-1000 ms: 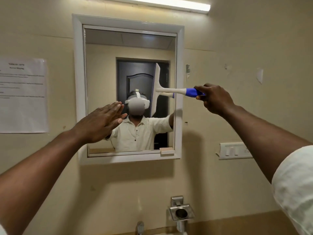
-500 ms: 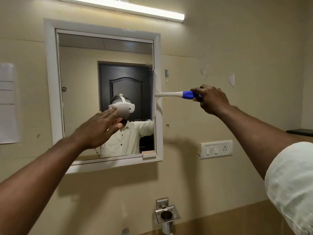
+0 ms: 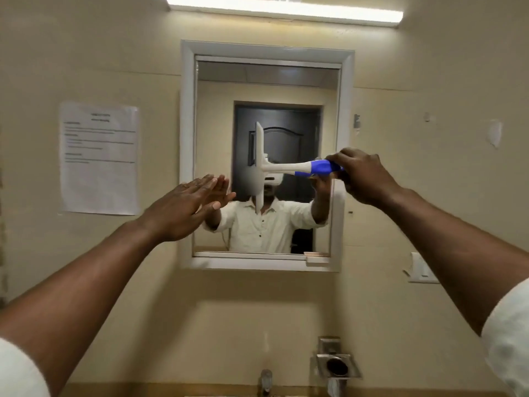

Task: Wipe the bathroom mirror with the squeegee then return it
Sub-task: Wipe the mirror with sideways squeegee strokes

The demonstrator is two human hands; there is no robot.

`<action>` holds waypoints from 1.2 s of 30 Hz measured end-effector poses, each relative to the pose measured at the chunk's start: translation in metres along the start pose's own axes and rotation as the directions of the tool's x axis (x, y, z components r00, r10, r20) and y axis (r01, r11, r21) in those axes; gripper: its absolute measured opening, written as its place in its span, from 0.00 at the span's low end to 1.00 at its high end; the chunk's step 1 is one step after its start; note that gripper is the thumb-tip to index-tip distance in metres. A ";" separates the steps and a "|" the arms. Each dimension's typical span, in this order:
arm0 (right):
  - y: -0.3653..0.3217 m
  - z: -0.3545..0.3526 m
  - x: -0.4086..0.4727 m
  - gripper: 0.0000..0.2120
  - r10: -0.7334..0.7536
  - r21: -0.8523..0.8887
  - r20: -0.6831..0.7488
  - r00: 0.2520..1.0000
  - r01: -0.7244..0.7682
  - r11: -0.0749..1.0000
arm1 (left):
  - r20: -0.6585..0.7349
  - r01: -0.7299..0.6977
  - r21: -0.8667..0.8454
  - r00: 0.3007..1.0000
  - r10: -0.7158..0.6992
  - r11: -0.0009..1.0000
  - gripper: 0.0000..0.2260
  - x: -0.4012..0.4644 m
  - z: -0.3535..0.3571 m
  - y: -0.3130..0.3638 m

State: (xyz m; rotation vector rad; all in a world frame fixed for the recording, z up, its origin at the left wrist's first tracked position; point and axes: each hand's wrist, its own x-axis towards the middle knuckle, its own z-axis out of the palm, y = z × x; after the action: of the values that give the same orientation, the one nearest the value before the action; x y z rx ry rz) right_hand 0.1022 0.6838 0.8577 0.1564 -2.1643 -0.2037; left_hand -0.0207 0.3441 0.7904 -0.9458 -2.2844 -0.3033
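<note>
The squeegee [image 3: 274, 167] is held against the mirror [image 3: 286, 87] near the middle of the glass, its white blade standing upright and its handle running out level toward the mirror's right edge. The right hand [image 3: 363, 176] is wrapped around the blue end of the handle, fingers closed over it, just in front of the mirror's right side. Whether the blade edge truly touches the glass is hard to tell from this angle, though it looks pressed flat to it. The left hand [image 3: 189, 204] is flat and empty, fingers straight and held together, raised at the mirror's left edge with its fingertips over the frame and glass. A printed paper notice [image 3: 98, 157] is stuck to the wall left of the mirror. A long light [image 3: 283, 8] glows above the mirror. Right of the mirror and lower down sits a wall switch plate [image 3: 420, 269]. Below the mirror are a tap [image 3: 266, 379] and a small metal holder [image 3: 337, 365].
</note>
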 end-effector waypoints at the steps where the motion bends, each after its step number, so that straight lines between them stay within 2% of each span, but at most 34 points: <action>1: -0.016 0.010 0.006 0.18 -0.025 0.019 0.002 1.000 0.025 1.000 | 0.003 0.024 0.015 1.000 -0.024 1.000 0.30 -0.007 -0.004 -0.008; 6: -0.073 0.055 0.025 0.19 -0.097 0.054 0.012 0.995 0.096 0.994 | 0.012 0.125 0.068 0.992 -0.126 0.990 0.29 -0.039 -0.026 -0.042; 13: -0.096 0.093 0.025 0.19 -0.093 0.103 0.015 0.996 0.091 0.991 | 0.017 0.165 0.105 0.986 -0.168 0.981 0.29 -0.058 -0.038 -0.066; 26: -0.092 0.105 0.018 0.21 -0.048 0.120 0.022 0.999 0.045 0.992 | 0.035 0.127 0.095 0.991 -0.131 0.987 0.29 -0.047 -0.028 -0.054; 36: -0.044 0.084 -0.024 0.21 0.023 0.080 0.078 0.997 -0.029 0.996 | 0.023 0.037 0.031 0.999 -0.038 0.999 0.29 -0.019 -0.003 -0.023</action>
State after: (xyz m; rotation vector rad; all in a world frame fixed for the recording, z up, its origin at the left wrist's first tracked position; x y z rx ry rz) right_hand 0.0481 0.6528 0.7828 0.1690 -2.2517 -0.1092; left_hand -0.0253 0.3159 0.7814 -0.8966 -2.3242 -0.2737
